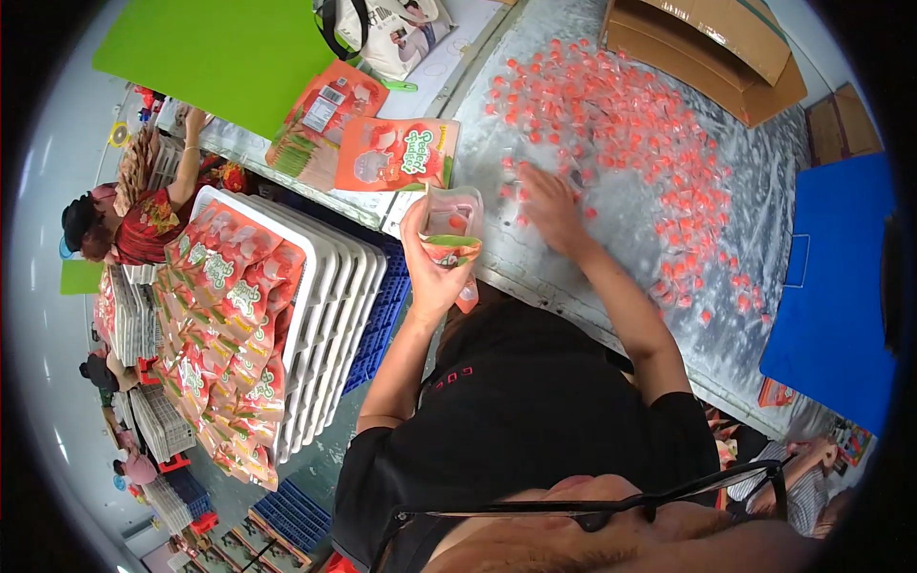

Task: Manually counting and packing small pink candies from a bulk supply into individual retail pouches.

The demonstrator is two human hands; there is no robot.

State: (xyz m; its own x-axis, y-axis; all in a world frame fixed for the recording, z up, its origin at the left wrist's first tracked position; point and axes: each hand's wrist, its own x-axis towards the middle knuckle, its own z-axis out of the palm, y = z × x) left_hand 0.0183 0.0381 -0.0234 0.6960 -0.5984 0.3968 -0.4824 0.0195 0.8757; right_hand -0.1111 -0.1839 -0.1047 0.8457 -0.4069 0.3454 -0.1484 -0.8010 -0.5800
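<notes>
My left hand (432,277) grips the open orange plastic pouch (451,234); my right hand (549,205), spread open, gathers small red wrapped candies (630,124) beside it on the grey bench (764,315); I'd keep the pouch mouth wide.

A silver worktop (573,258) fills the centre. A green board (220,53) lies at 11 o'clock, a blue board (831,296) at 3 o'clock, and grey floor (334,439) at 7 o'clock.
</notes>
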